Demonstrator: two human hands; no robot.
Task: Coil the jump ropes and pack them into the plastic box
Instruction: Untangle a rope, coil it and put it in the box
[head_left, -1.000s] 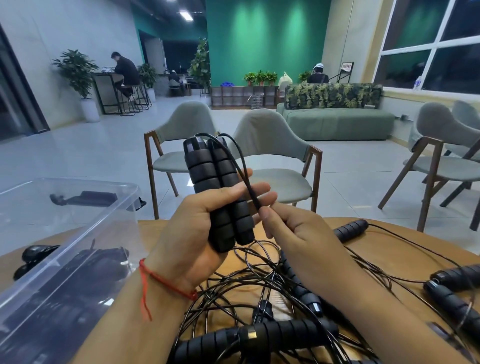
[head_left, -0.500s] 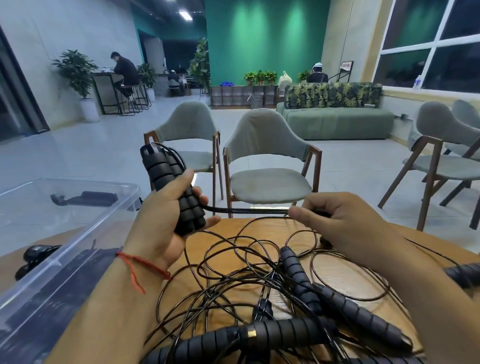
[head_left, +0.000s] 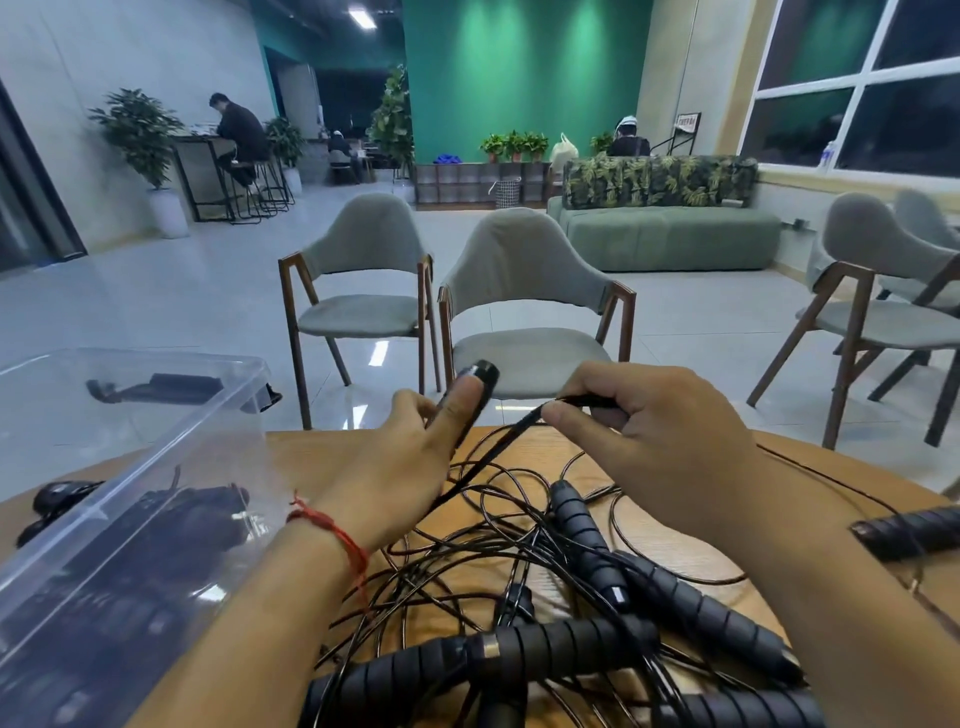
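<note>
My left hand (head_left: 400, 467) grips a pair of black jump-rope handles (head_left: 480, 375); only their far tip shows past my fingers. My right hand (head_left: 660, 436) pinches the thin black cord (head_left: 498, 447) of that rope between thumb and forefinger, just right of the handles. Below both hands a tangle of black cords and several ribbed foam handles (head_left: 582, 525) lies on the round wooden table (head_left: 311, 457). The clear plastic box (head_left: 156, 467) stands at the left with dark coiled ropes inside.
Another black handle (head_left: 909, 530) lies at the table's right edge, and a dark object (head_left: 57, 493) sits behind the box. Two grey chairs (head_left: 524, 301) stand just beyond the table, more chairs at the right. People sit far back in the room.
My left hand has swung the handles from upright at the left down to point away near the centre. My right hand has moved up and left with the cord, closer to the left hand.
</note>
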